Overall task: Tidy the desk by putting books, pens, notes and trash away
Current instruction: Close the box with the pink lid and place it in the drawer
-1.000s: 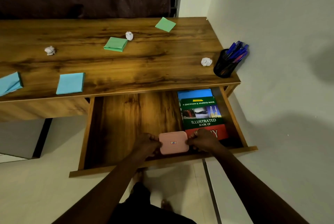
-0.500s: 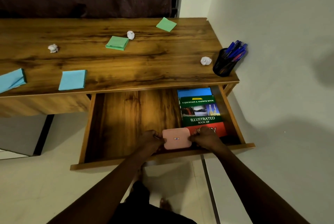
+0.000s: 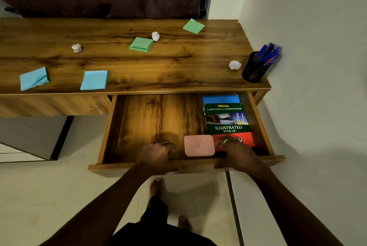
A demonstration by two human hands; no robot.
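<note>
While both hands sit at the front of the open drawer [image 3: 158, 118], the pink box [image 3: 199, 145] lies flat on the drawer floor between them, close to the front panel, a small label on its lid. The left hand [image 3: 156, 155] curls its fingers over the front panel with the thumb outside, gripping it, and a clear gap separates it from the box. The right hand [image 3: 237, 154], a ring on 1 finger, grips the same panel further right. Its fingers lie over the red book [image 3: 246, 140]; whether they touch the box I can't tell.

On the drawer's right side 3 books are stacked: the green book [image 3: 226, 118] on top, the red one under it, the blue book [image 3: 220, 99] poking out at the back.

Up on the desk [image 3: 178, 63], plenty is lying about. The pen cup [image 3: 253, 69] stands at the right edge by the wall [image 3: 317, 47], blue pens [image 3: 268, 53] fanned out of it, and the right paper ball [image 3: 234, 65] sits just beside it. The middle paper ball [image 3: 155, 36] is just beside the green note pad [image 3: 141, 44], with the green note [image 3: 193, 26] near the back edge. Further left are the left paper ball [image 3: 76, 48], the blue note pad [image 3: 94, 80] and the folded blue note [image 3: 34, 78] near the front edge.
</note>
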